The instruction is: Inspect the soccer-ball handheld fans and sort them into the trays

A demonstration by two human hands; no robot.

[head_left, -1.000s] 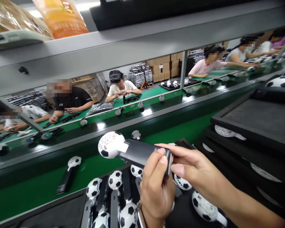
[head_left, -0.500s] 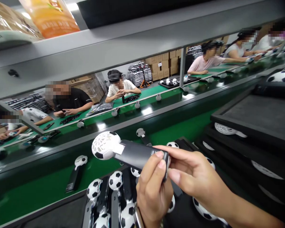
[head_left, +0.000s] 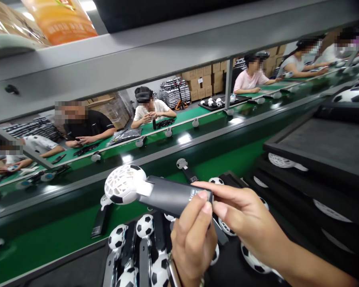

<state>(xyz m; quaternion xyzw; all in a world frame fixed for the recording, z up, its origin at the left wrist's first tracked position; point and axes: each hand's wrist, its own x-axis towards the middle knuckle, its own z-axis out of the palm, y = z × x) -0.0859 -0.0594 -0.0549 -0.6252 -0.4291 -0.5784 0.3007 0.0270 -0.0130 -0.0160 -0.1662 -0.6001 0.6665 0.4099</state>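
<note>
A handheld fan with a black handle is raised in front of me. Its round head is a white grille patterned like a football and points left. My left hand is closed on the handle near its base, fingertips over the white print. From the right, my right hand pinches the same base end between thumb and fingers. Below, a tray holds several similar fans, football heads among dark handles. My hands cover part of them.
On the green belt, a fan lies left and another behind the held one. Stacked black trays rise at right. Across the line, several people work near more fans. A grey shelf beam spans overhead.
The held fan has swung slightly left and nearer, showing more of its print. Fans on the near belt have shifted right; those on the far belt have shifted left. Both hands keep their grip.
</note>
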